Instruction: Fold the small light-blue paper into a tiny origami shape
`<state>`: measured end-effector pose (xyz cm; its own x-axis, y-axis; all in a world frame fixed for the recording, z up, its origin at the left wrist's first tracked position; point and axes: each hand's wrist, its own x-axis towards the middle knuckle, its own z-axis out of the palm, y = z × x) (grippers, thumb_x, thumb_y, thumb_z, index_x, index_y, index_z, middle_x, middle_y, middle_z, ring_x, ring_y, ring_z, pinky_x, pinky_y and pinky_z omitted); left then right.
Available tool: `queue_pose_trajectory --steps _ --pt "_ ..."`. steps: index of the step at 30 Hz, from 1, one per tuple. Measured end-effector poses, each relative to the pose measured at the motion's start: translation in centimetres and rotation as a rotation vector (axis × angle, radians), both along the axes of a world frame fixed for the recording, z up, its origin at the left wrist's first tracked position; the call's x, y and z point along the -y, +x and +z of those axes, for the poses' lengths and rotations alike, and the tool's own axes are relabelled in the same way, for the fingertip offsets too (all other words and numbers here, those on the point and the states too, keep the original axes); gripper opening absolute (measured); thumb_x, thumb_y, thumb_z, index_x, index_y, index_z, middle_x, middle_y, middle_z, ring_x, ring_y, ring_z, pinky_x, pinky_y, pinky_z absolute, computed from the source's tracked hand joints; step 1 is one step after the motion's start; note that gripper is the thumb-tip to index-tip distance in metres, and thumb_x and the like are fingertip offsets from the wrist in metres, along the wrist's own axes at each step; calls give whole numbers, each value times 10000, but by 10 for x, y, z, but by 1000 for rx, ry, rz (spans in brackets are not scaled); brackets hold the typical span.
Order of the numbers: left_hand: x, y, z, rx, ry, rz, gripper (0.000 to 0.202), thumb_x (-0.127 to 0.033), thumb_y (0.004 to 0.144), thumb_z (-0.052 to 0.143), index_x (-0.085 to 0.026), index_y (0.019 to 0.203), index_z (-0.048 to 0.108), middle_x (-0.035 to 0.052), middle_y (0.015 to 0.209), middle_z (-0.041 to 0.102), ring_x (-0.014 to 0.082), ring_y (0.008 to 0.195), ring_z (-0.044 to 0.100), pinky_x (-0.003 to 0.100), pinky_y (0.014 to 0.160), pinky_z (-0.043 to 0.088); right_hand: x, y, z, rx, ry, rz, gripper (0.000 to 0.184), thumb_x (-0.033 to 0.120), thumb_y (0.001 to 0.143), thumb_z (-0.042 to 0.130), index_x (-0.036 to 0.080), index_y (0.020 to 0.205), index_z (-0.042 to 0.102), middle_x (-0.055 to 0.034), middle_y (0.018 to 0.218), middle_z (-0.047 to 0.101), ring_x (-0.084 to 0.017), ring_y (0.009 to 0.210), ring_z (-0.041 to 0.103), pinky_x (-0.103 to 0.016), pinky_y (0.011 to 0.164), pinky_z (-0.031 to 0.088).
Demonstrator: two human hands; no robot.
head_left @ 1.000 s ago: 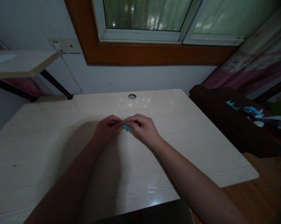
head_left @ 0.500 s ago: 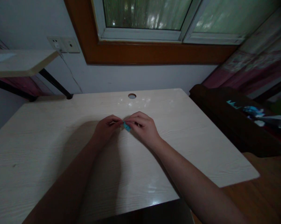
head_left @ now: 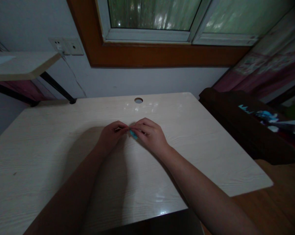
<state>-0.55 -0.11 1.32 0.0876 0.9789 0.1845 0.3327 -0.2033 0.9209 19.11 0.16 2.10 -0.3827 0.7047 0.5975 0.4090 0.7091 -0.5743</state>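
Observation:
A small blue folded piece of paper [head_left: 133,134] is pinched between both my hands over the middle of the pale wooden desk [head_left: 52,156]. My left hand [head_left: 111,134] grips its left side with fingertips pressed together. Fingers curled, my right hand [head_left: 150,134] grips the right side and covers most of the paper. Only a small blue corner shows between the fingertips.
A round cable hole [head_left: 138,100] sits at the desk's far edge below the window. A side shelf [head_left: 20,65] stands at the left with wall sockets [head_left: 66,46] beside it. Dark furniture [head_left: 238,120] with scattered items lies to the right of the desk.
The hands stay together on the blue paper, and the fingers have shifted slightly. Less of the paper shows now than a second ago.

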Motion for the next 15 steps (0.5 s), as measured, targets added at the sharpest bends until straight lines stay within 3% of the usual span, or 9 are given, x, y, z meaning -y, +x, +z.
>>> queue_pose_trajectory --steps 15 --pt "-1 0 -4 41 73 -47 165 -354 806 695 -190 801 686 24 811 691 156 770 648 258 723 527 -2 -2 0 -82 -100 -7 102 214 909 640 221 939 738 -31 885 702 -152 852 646 -279 776 500"
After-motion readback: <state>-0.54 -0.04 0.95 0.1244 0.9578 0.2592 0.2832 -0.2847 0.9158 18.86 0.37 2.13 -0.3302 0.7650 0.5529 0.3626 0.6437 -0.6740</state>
